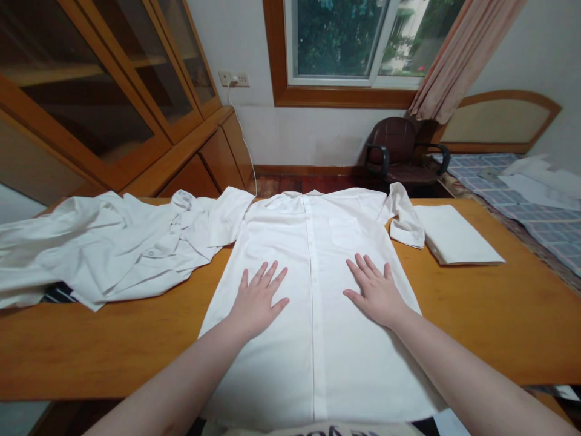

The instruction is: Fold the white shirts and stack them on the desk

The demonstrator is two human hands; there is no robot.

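Note:
A white button-up shirt [290,369] lies spread front side up across the wooden table [490,321], its collar at the far edge and its hem toward me. My left hand [256,303] rests flat on the left half of the shirt, fingers spread. On the right half, below the chest pocket, my right hand [374,290] also lies flat with its fingers apart. Neither hand grips anything. The right sleeve is bent beside the shoulder; the left sleeve reaches toward a heap of white clothes.
Crumpled white clothes [122,242] cover the table's left side, with something dark striped under them. A folded white garment [458,235] lies at the right. Beyond stand a glass-door cabinet [181,139], a brown armchair [394,145] and a bed [544,206].

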